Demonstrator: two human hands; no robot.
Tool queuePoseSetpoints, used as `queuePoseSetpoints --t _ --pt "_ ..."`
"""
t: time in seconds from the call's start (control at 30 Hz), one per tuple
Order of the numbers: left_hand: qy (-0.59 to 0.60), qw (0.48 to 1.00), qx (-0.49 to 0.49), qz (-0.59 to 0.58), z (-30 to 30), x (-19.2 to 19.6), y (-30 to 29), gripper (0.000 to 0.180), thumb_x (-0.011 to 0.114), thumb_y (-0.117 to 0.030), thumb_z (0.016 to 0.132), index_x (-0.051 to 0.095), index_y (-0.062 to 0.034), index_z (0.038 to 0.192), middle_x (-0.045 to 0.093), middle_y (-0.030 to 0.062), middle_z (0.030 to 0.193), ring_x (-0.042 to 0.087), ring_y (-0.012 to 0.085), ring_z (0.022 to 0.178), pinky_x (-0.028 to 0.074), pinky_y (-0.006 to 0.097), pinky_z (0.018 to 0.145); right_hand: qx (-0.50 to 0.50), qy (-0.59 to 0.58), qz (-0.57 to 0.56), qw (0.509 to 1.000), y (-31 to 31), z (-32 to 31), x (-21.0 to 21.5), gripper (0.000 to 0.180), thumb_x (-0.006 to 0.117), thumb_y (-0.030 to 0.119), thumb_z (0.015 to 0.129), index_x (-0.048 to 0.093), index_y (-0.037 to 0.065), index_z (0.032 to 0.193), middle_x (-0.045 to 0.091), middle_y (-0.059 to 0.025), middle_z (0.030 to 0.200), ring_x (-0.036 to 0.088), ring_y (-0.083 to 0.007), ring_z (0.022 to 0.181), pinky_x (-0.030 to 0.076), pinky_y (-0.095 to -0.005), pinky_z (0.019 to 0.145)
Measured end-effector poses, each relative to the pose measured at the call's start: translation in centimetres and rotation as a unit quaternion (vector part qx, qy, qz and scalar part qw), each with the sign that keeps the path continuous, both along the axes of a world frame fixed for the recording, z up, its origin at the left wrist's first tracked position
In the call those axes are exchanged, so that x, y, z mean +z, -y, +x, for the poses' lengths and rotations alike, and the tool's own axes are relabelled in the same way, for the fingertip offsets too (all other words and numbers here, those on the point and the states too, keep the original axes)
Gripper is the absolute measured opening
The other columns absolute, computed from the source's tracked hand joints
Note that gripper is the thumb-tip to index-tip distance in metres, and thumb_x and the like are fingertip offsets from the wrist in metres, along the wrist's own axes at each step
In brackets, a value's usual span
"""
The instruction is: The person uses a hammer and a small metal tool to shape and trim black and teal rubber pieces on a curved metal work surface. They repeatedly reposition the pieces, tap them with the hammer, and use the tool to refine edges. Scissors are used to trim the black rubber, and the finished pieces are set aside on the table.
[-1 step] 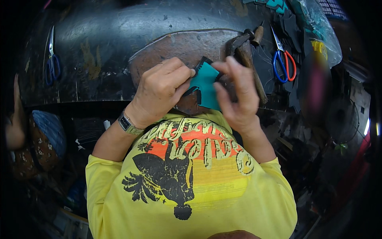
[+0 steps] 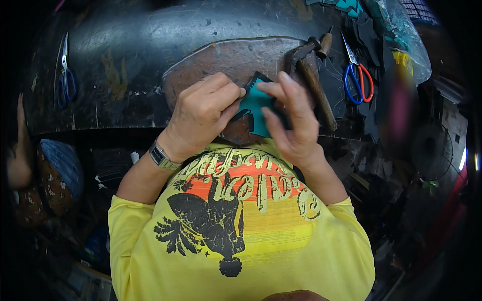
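A teal sheet piece (image 2: 256,103) with black edging along several sides lies over the near part of a brown slab (image 2: 226,57). My left hand (image 2: 203,105) is closed, its thumb and fingers pinching the piece's black left edge. Over the right side of the piece is my right hand (image 2: 296,118), its fingers apart and nothing between them. The fingertips hover at or just above the teal surface; contact is hard to tell. My right hand covers the piece's right edge.
Right of the slab lies a hammer (image 2: 317,93) with a wooden handle, near a wooden-handled tool (image 2: 326,44). Beyond are red-and-blue scissors (image 2: 357,83), dark cut pieces (image 2: 367,37) and a clear plastic bag (image 2: 414,47). Blue-handled scissors (image 2: 66,83) lie far left. Another person's arm (image 2: 20,155) shows at left.
My right hand has shifted a little to the left, further over the teal piece. My left hand keeps its pinch in the same place.
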State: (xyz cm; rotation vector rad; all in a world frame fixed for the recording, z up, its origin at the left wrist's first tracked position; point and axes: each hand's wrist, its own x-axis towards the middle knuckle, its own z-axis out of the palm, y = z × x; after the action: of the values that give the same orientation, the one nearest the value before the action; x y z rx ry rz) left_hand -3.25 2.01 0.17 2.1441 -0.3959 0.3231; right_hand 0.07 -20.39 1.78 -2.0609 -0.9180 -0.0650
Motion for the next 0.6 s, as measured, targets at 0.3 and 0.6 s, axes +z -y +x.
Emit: queuePoseSetpoints --t 0.3,0.6 --pt "-0.024 0.999 0.041 -0.001 0.0 -0.6 -0.2 0.018 0.080 -0.004 0.081 0.071 -0.0044 0.097 0.066 0.0087 0.089 0.071 0.0305 0.082 0.057 0.040 0.069 0.012 -0.069 0.014 0.997 -1.1 0.4 -2.2 0.088 0.069 -0.013 0.090 0.025 0.003 0.165 0.072 -0.0168 0.127 0.069 -0.0233 0.116 0.053 -0.0335 0.097" --pt "-0.043 0.999 0.031 0.009 0.6 0.2 -0.8 0.016 0.081 -0.008 0.083 0.073 -0.0048 0.097 0.067 0.0093 0.088 0.071 0.0305 0.081 0.056 0.039 0.070 0.006 -0.001 -0.006 1.000 -1.8 0.4 -1.9 0.080 0.072 -0.015 0.085 0.044 0.000 0.157 0.074 -0.0172 0.119 0.069 -0.0277 0.112 0.055 -0.0354 0.097"
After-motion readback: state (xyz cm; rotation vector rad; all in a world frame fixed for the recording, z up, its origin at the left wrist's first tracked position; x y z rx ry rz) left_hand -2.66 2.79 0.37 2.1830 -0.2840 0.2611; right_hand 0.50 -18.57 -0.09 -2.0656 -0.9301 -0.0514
